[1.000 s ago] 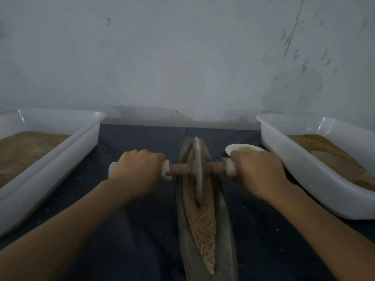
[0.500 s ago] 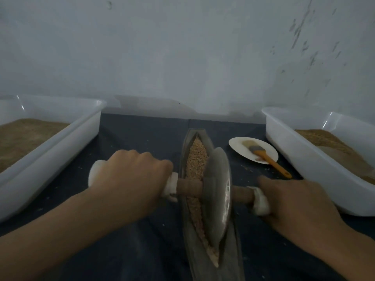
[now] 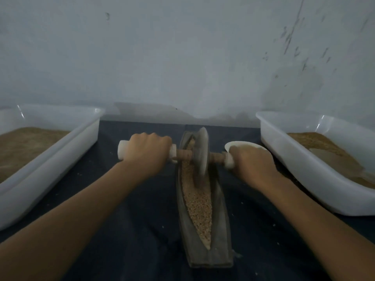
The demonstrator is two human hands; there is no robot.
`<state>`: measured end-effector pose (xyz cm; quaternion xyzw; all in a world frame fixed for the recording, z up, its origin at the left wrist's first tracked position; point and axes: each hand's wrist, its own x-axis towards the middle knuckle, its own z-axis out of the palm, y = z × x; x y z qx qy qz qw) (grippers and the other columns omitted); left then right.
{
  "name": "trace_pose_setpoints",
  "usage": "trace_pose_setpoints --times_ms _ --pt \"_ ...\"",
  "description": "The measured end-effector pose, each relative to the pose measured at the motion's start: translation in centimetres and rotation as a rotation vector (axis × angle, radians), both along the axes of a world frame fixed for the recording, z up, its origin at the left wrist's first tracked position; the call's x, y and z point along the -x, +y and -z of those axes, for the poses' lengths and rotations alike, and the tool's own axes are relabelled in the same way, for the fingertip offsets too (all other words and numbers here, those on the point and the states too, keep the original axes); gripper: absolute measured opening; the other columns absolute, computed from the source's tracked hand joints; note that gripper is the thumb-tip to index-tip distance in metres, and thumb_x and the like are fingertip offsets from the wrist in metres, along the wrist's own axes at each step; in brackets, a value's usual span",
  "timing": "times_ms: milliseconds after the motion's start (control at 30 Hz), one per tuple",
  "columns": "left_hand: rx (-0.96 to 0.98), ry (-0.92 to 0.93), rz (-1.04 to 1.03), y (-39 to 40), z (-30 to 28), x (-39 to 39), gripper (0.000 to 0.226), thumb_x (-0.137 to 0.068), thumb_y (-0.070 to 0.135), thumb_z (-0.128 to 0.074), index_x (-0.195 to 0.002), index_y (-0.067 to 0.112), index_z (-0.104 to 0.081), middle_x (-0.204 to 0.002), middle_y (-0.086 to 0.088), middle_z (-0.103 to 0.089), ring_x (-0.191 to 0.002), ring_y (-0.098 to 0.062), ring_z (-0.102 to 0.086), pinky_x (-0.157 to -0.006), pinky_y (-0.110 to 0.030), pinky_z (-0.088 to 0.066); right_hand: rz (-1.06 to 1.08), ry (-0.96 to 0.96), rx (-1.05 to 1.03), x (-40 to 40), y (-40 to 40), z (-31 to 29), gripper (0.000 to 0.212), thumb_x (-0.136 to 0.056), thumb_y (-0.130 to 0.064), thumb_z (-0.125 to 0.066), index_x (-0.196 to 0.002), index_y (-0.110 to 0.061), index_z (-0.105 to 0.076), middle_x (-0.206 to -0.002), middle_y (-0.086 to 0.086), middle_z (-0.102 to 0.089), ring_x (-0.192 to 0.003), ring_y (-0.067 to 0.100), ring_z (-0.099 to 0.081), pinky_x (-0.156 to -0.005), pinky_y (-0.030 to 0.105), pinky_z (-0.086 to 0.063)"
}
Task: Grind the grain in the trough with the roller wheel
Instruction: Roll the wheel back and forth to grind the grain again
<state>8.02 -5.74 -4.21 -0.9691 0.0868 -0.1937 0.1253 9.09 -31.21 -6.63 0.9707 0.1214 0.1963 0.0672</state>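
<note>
A long, narrow grey trough (image 3: 220,236) lies lengthwise on the dark cloth in front of me, filled with pale grain (image 3: 197,201). The grey roller wheel (image 3: 203,152) stands on edge in the trough's far end, on a wooden axle with white handle ends. My left hand (image 3: 148,154) is closed around the left handle. My right hand (image 3: 250,164) is closed around the right handle. Both arms are stretched forward.
A white plastic tub (image 3: 48,159) of brown grain stands at the left, and another white tub (image 3: 304,169) with brown meal at the right. A small white dish (image 3: 243,145) sits behind my right hand. A pale wall rises just beyond the cloth.
The wheel has rolled away from me, from the middle of the trough to its far end, and both hands moved forward with it. My right hand now covers most of the dish.
</note>
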Motion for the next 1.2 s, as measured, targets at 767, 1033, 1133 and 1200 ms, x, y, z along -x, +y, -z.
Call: trace_pose_setpoints --times_ms 767,1033,1133,1200 --pt "0.041 0.036 0.026 0.5 -0.1 -0.1 0.025 -0.083 0.033 -0.062 -0.087 0.027 -0.038 -0.092 0.004 -0.062 -0.076 -0.021 -0.056 -0.063 -0.033 -0.036 -0.013 0.041 0.027 0.4 0.0 -0.8 0.018 -0.083 -0.043 -0.058 -0.084 -0.031 -0.045 -0.082 -0.004 -0.059 -0.08 0.019 -0.059 -0.061 0.031 -0.038" --pt "-0.045 0.068 0.11 1.6 0.2 10.0 0.041 -0.076 0.044 -0.063 -0.079 0.035 -0.023 -0.065 0.012 -0.036 -0.06 -0.01 -0.042 -0.056 -0.029 -0.032 0.0 0.196 0.15 11.2 -1.5 -1.3 0.043 -0.073 -0.06 -0.061 -0.07 -0.04 -0.023 -0.062 -0.011 -0.038 -0.051 0.002 -0.033 -0.048 0.017 -0.024" --pt "-0.041 0.051 0.042 1.3 0.3 7.9 0.035 -0.08 0.046 -0.058 -0.08 0.034 -0.025 -0.066 0.011 -0.035 -0.061 -0.012 -0.04 -0.058 -0.03 -0.03 -0.04 0.07 0.149 9.3 -1.2 -0.9 0.035 -0.07 -0.053 -0.069 -0.075 -0.036 -0.039 -0.063 -0.011 -0.05 -0.053 0.007 -0.042 -0.05 0.025 -0.041" --pt "0.006 0.069 0.015 0.9 0.5 5.1 0.028 -0.082 0.045 -0.057 -0.082 0.033 -0.033 -0.071 0.01 -0.044 -0.065 -0.016 -0.047 -0.059 -0.03 -0.031 -0.011 0.027 0.118 6.3 -0.8 -0.6 0.028 -0.074 -0.047 -0.066 -0.077 -0.031 -0.043 -0.071 -0.006 -0.055 -0.059 0.015 -0.041 -0.051 0.03 -0.039"
